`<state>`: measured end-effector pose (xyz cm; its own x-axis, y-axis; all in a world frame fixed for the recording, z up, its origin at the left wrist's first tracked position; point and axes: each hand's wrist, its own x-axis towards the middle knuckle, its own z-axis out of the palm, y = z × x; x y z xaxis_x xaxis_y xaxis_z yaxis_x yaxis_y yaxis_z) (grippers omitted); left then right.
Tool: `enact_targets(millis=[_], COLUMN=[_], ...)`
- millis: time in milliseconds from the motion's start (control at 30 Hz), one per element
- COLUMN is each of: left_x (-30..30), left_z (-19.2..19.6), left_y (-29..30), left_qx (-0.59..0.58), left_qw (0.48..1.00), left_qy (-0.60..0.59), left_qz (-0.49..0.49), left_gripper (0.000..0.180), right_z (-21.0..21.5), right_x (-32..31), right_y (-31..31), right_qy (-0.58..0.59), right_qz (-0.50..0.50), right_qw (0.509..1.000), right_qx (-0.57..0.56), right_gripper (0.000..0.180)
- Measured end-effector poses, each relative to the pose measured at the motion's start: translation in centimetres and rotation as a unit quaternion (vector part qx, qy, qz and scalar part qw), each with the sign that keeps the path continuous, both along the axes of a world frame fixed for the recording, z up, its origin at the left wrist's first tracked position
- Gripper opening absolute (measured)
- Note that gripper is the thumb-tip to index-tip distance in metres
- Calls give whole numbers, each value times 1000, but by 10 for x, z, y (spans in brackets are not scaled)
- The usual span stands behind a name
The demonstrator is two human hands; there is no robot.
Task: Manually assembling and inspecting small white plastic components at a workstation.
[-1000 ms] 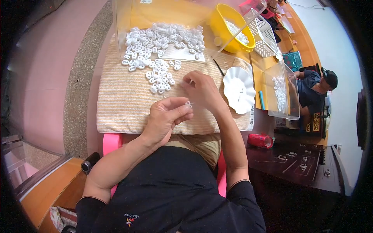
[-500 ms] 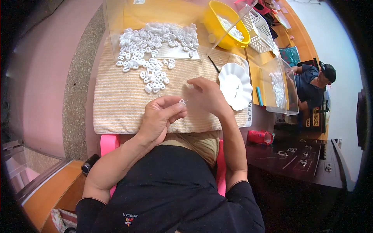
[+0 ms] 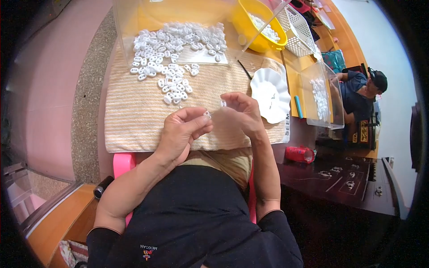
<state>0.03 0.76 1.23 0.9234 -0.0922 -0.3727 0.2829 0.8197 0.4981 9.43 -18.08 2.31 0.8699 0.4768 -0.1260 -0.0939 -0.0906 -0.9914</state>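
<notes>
Pinching 1 white ring [image 3: 207,114] per hand, left hand [image 3: 183,134] & right hand [image 3: 241,114].

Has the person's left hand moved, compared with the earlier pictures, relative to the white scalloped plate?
Cannot tell: the left hand sits beside the white scalloped plate much as before; the camera itself shifted.
</notes>
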Motion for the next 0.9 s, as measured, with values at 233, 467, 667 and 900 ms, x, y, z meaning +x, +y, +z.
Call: enact_targets(millis=[233,467,667,900], left_x=[-1,-1,-1,-1], left_z=[-2,0,0,-2], left_y=[1,0,0,0], left_qx=[0,14,8,1], left_qw=[1000,1000,999,999], left_qy=[3,9,2,-2], left_qz=[-6,-17,-32,-34], left_gripper=[17,19,18,16], right_z=[6,3,1,-2], right_x=[-9,-21,-24,-25], right_y=[3,0,2,3], right_qy=[-17,-4,2,7], right_qz=[29,40,35,29], right_qw=[999,999,999,999], right_qx=[-13,6,19,21], right_gripper=[30,32,31,32])
